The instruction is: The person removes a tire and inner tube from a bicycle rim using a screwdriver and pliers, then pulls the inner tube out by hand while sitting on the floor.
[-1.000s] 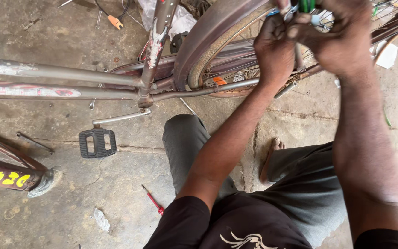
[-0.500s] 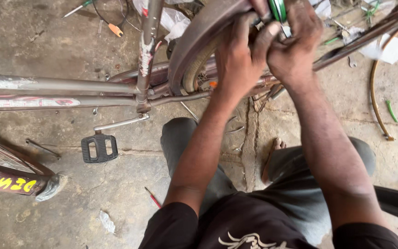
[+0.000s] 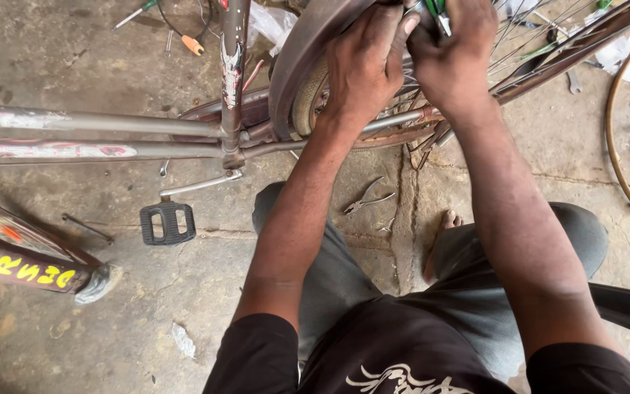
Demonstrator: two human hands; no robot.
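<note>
A worn brown bicycle frame [image 3: 96,135] lies across the concrete floor with its rear wheel [image 3: 308,95] and brown mudguard [image 3: 297,51] at the top middle. My left hand [image 3: 364,62] grips the mudguard's upper edge. Right beside it, my right hand [image 3: 452,55] is closed around a green-handled tool [image 3: 435,9] held against the wheel's top. The tool's tip is hidden by my fingers. I squat behind the wheel, knees in grey trousers below my arms.
Pliers [image 3: 364,198] lie on the floor under the frame. A black pedal [image 3: 168,222] hangs on its crank at the left. A second bicycle's painted mudguard [image 3: 16,259] is at the lower left. A curved brown metal strip [image 3: 617,124] lies at the right, screwdrivers at the top left.
Both hands shifted left in view and lower as the camera moved. They stay together at the wheel's top with the green tool; pliers on the floor came into sight.
</note>
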